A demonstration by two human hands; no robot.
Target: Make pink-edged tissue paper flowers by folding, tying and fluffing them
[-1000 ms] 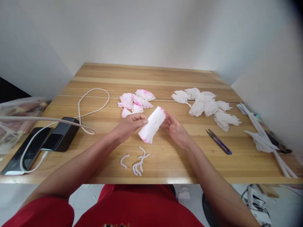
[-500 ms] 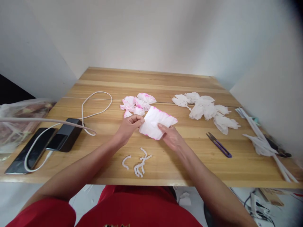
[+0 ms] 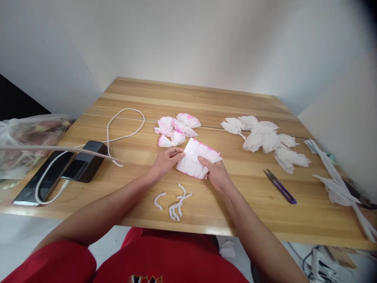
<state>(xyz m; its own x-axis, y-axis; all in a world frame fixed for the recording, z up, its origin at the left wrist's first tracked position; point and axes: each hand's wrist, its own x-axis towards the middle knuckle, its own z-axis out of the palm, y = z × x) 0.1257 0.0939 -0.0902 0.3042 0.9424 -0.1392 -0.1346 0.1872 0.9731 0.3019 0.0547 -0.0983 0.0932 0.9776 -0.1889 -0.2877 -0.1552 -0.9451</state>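
Note:
A white tissue paper piece with pink edges is held between my two hands above the table. My left hand pinches its left edge between thumb and fingers. At the lower right, my right hand grips it, thumb on top and fingers hidden beneath. Just beyond lie several gathered tissue bunches with pink edges. Closer to me rest several short white twisted strips, some overlapping. To the right are several plain white tissue bunches and a pair of purple thread snips.
On the left, a black power bank with a white cable sits beside a dark phone. A clear plastic bag lies at the far left. Long white strips run along the right side of the wooden table.
The view has shifted slightly. The paper is a little narrower at its right end, where my right hand has gathered it more. Both hands keep hold of it.

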